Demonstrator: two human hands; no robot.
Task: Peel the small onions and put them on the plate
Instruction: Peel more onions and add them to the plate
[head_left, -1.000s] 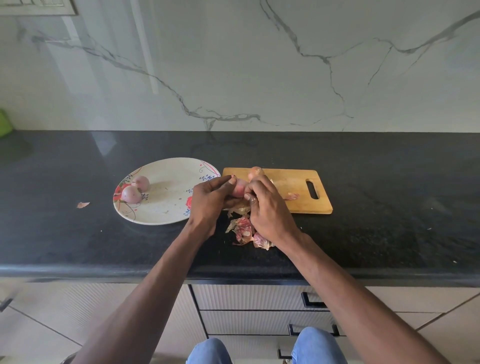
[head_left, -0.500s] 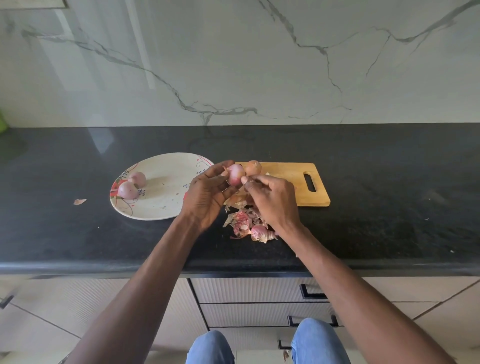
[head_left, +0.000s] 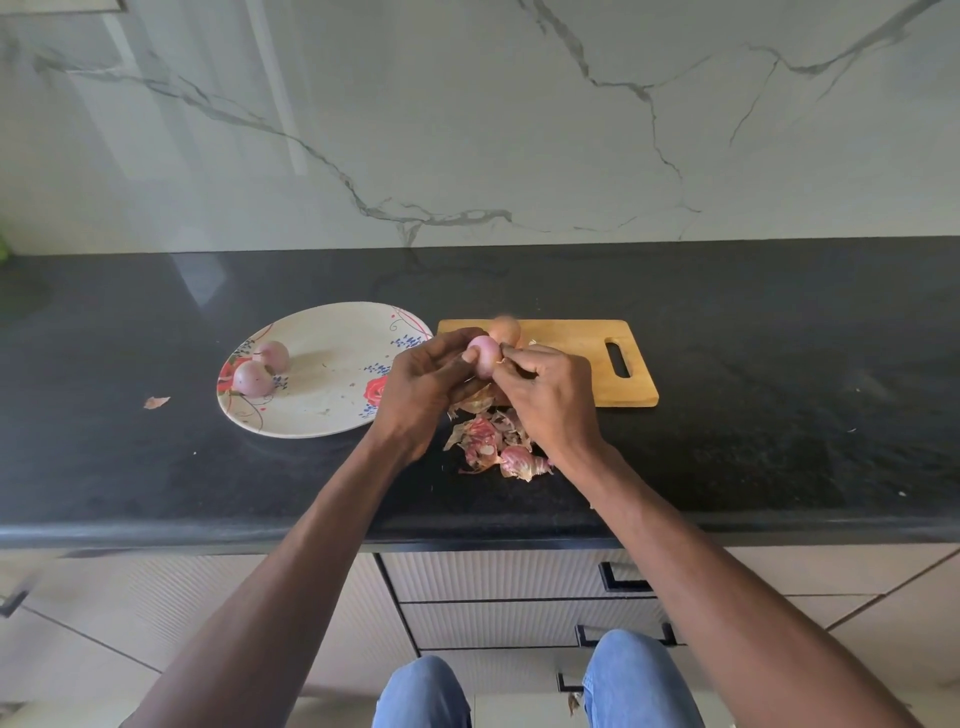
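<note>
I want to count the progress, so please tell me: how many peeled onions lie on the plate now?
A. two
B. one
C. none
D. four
A: two peeled onions lie side by side at the left edge of the plate, while a third onion is held in the hands over the counter.

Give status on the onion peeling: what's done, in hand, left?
Done: two peeled pinkish onions lie on the floral white plate; the heap of papery skins sits on the black counter. In hand: left hand holds a pink onion while right hand picks at it. Left: one brown unpeeled onion on the wooden cutting board.
</note>
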